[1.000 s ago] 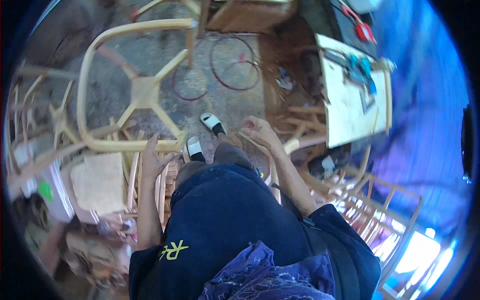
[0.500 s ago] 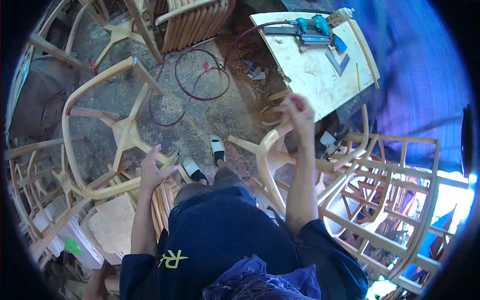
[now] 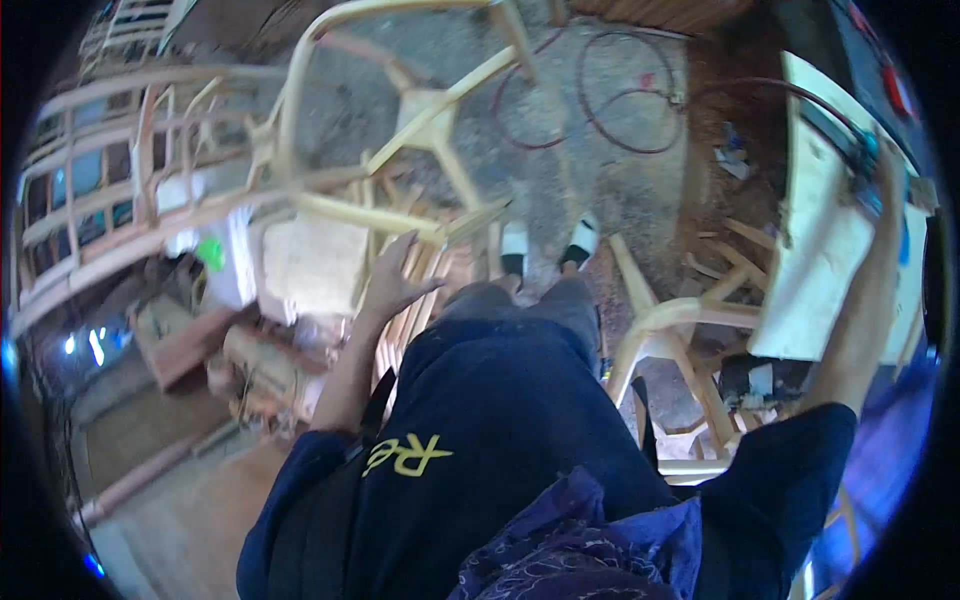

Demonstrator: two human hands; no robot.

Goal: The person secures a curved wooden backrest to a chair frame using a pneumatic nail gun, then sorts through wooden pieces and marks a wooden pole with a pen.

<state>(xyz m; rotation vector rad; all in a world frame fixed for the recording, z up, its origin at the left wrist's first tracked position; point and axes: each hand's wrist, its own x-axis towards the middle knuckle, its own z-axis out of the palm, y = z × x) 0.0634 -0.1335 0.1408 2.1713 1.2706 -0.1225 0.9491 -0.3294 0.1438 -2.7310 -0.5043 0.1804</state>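
Note:
My left hand (image 3: 395, 283) is open, thumb and fingers apart, right beside the lower end of a curved wooden chair frame (image 3: 370, 213); no grip on the wood shows. At the far right, my right hand (image 3: 886, 172) lies over the teal nail gun (image 3: 866, 150) on a pale wooden board (image 3: 820, 230). Its fingers are blurred and partly hidden, so whether they are closed round the tool cannot be made out. A dark red hose (image 3: 765, 82) runs to the nail gun.
A second wooden frame (image 3: 650, 325) stands right of my legs. Hose loops (image 3: 590, 120) lie on the concrete floor. Pale panels (image 3: 315, 265), wood pieces and more frames (image 3: 100, 200) are at the left. Scraps (image 3: 735, 160) lie near the board, and a blue-purple sheet (image 3: 880, 490) hangs at the right.
My right hand has moved from the board's near edge out to the nail gun. The view has turned, shifting the scene rightwards. My left hand stays open near the chair frame.

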